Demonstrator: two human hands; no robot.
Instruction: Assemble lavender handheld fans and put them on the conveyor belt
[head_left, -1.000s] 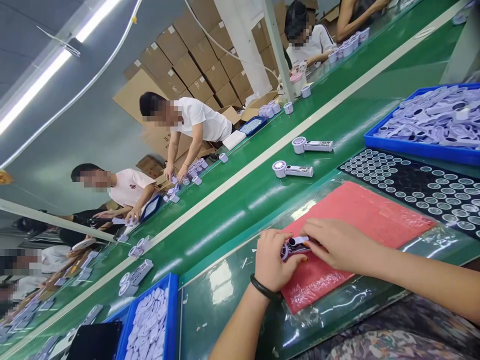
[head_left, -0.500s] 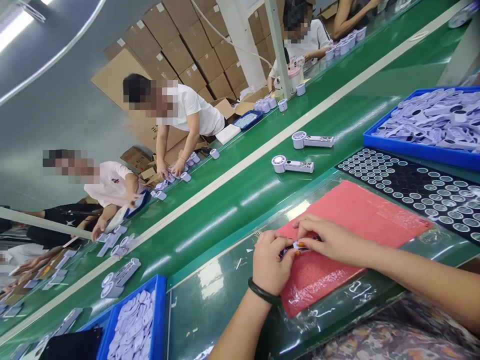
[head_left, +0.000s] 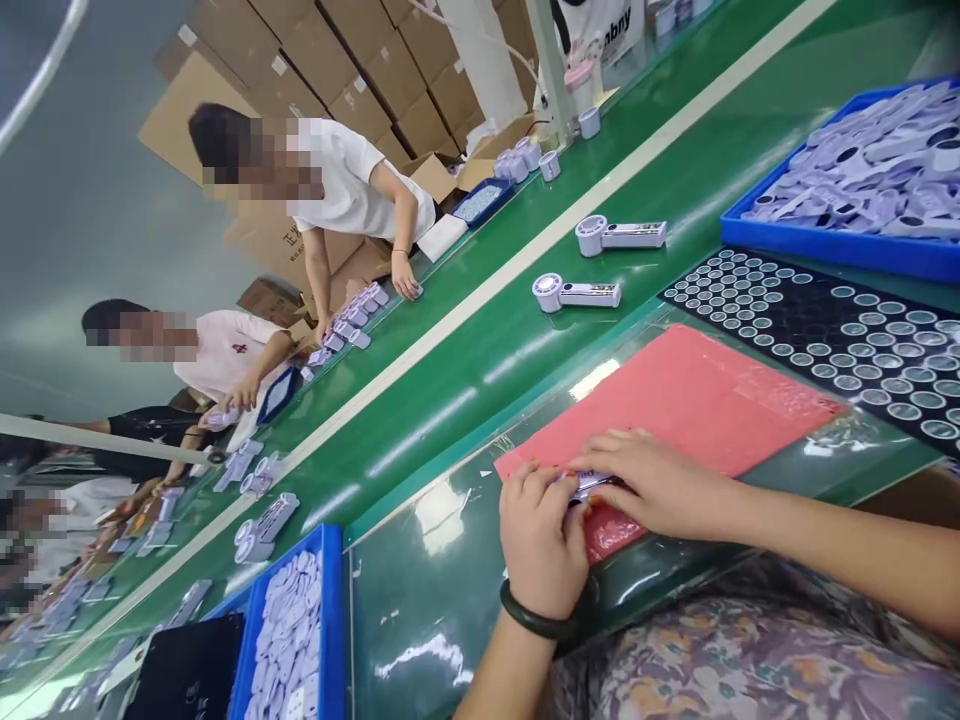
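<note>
- At the left, small lilac plates (head_left: 289,625) filled a blue bin (head_left: 332,605), so by the look of it plenty of loose parts were left.
- The left hand (head_left: 544,540) was curled around one end of a lilac handheld piece (head_left: 589,487), grasping it low over the red mat (head_left: 690,390).
- The right hand (head_left: 652,480) lay bent over the piece's other end; whether it gripped or only pressed could not be told. The fingers hid most of the piece, so how finished it was could not be told either.
- Ahead on the belt, a nearer round-headed device (head_left: 577,293) and a farther round-headed device (head_left: 621,236) lay apart from each other, seemingly put together already.
- At the right, a black sheet (head_left: 806,318) had a bare patch among its clear discs (head_left: 928,400), which suggested some were used; beyond it, lilac handles (head_left: 885,170) heaped a blue tray (head_left: 840,258).
- As for the room, co-workers at the left, one in a pink shirt (head_left: 221,350) and one in a white shirt (head_left: 352,180), handled similar parts.
- Stacked cartons (head_left: 390,90) stood behind them.
- A green belt (head_left: 465,430) with a pale strip ran diagonally past the glossy worktop (head_left: 397,580).
</note>
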